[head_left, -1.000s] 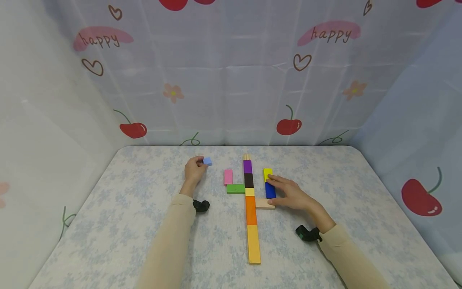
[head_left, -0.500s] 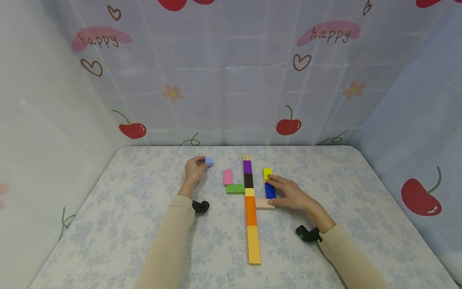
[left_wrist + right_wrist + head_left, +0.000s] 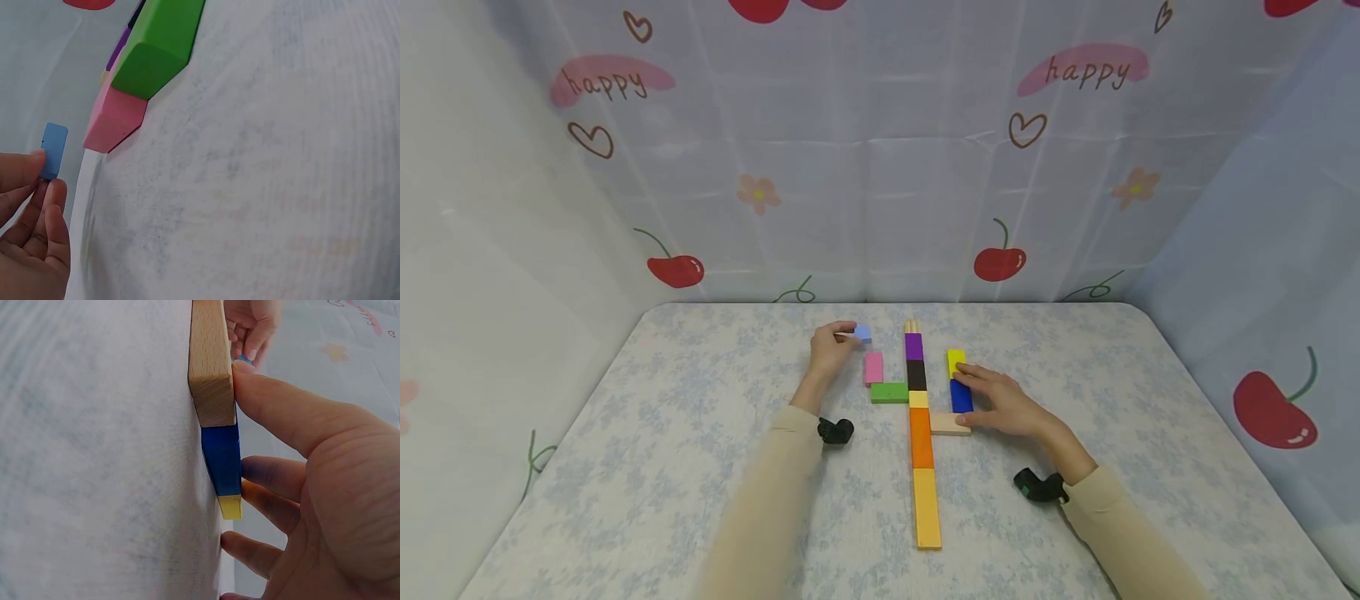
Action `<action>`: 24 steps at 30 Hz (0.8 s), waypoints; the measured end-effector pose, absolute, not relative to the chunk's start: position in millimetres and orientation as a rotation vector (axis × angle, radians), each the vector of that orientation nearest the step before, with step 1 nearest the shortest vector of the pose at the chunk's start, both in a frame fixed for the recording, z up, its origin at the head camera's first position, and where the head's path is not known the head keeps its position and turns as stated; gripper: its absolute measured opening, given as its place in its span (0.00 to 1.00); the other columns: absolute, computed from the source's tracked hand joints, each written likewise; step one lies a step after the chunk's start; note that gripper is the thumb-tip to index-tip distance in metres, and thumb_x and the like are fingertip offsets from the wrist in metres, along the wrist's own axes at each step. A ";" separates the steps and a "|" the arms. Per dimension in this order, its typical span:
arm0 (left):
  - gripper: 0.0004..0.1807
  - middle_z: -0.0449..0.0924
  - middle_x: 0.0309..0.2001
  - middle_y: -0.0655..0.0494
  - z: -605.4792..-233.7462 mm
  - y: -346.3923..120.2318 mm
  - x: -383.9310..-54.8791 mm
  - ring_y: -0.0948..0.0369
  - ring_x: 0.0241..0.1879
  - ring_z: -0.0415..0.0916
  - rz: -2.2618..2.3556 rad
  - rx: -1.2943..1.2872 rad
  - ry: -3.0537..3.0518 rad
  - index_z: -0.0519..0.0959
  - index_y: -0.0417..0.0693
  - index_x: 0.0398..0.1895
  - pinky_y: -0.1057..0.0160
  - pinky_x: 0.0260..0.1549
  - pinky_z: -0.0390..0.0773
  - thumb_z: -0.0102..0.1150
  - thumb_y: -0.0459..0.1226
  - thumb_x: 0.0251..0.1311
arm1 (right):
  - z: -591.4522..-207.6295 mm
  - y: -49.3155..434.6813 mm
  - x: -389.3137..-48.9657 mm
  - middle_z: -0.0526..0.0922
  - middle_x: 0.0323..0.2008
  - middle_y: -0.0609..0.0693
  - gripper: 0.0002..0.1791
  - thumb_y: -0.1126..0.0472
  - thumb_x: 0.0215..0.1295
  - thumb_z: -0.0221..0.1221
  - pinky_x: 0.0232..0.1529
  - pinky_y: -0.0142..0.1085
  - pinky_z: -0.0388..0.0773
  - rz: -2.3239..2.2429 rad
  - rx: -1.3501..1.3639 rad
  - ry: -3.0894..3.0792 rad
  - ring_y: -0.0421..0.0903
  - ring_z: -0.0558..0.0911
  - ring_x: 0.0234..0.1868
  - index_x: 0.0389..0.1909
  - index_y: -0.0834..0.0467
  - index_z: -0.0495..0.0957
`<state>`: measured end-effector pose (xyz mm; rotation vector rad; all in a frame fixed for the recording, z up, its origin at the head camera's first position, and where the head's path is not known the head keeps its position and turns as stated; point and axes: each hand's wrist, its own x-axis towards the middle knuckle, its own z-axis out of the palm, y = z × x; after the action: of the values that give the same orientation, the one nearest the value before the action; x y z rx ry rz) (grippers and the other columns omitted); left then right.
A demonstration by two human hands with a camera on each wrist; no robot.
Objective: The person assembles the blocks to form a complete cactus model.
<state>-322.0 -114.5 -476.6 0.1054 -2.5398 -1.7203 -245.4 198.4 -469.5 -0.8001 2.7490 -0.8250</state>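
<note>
Between thumb and fingers, my left hand pinches a small light blue block, just beyond the upright pink block. That pink block touches the left end of a green block. My right hand lies with fingers spread over the right-hand blocks. Its thumb touches the plain wooden block, while fingertips rest on the dark blue block and by the bright yellow block. In the right wrist view these three blocks sit end to end.
A straight column runs down the middle of the table: pale sticks, a purple block, a black block, a small pale yellow block, an orange block and a long yellow-orange block. A patterned curtain hangs behind.
My left hand has moved right with the light blue block, from left of the pink block to just behind it. The right hand has stayed still on its blocks.
</note>
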 end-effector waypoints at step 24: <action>0.17 0.83 0.50 0.43 -485.7 -101.1 -322.3 0.51 0.45 0.80 -1.677 0.029 -2.611 0.80 0.41 0.56 0.64 0.37 0.79 0.61 0.30 0.62 | -468.4 197.7 -244.9 0.61 0.73 0.63 0.41 0.49 0.60 0.67 0.68 0.70 0.47 -0.839 -0.797 2.753 0.65 0.58 0.73 0.70 0.64 0.65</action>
<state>-322.3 -101.1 -485.7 0.0290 -2.6109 -1.6767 -244.9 197.7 -468.4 -0.7966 2.7528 -0.8395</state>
